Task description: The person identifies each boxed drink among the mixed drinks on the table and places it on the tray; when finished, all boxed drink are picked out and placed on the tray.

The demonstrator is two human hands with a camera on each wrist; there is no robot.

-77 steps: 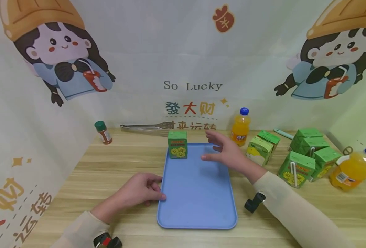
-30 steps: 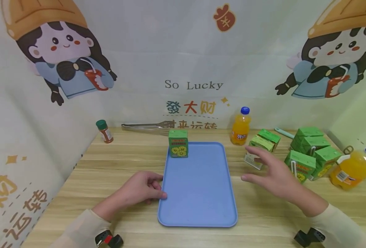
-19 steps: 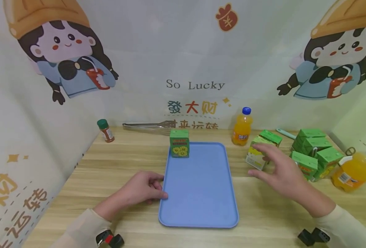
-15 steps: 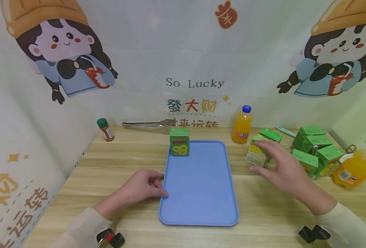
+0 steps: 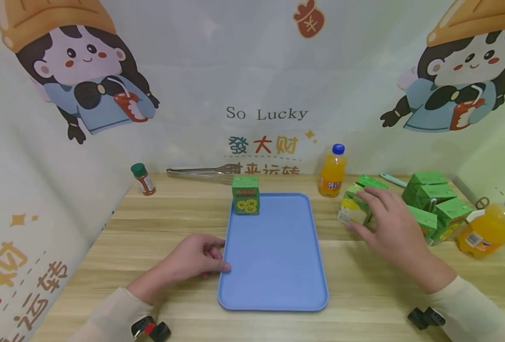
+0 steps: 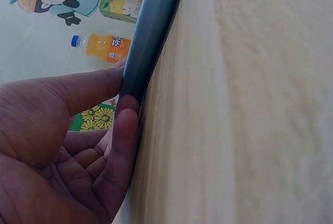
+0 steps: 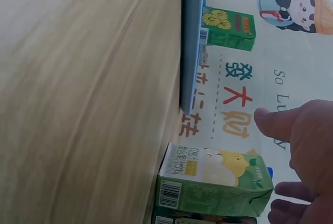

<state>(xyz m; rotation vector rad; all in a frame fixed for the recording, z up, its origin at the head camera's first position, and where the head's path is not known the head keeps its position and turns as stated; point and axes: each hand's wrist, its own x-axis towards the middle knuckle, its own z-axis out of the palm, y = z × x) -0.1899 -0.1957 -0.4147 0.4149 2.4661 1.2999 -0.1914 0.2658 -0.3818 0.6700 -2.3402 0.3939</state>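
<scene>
My left hand (image 5: 192, 259) holds the left rim of a blue tray (image 5: 274, 266), thumb at the edge and other fingers curled beside it. In the left wrist view the thumb and a finger meet the tray's side. A green juice carton (image 5: 246, 197) with yellow flowers stands upright in the tray's far left corner. My right hand (image 5: 393, 228) reaches over a light green carton with a yellow fruit picture (image 5: 350, 209), thumb and fingers spread. The right wrist view shows the thumb apart from this carton (image 7: 218, 177) and fingertips close to its top; contact is unclear.
Several green cartons (image 5: 444, 204) cluster on the right, beside an orange drink bottle (image 5: 485, 232). Another orange bottle (image 5: 331, 173) stands behind the tray. Metal tongs (image 5: 201, 173) and a green-capped shaker (image 5: 143, 180) lie along the back left; a teal handle (image 5: 392, 180) is back right.
My right hand has moved from above the tray to the right, then closer to the light green carton. The left hand stays at the tray's rim; the flowered carton has not moved.
</scene>
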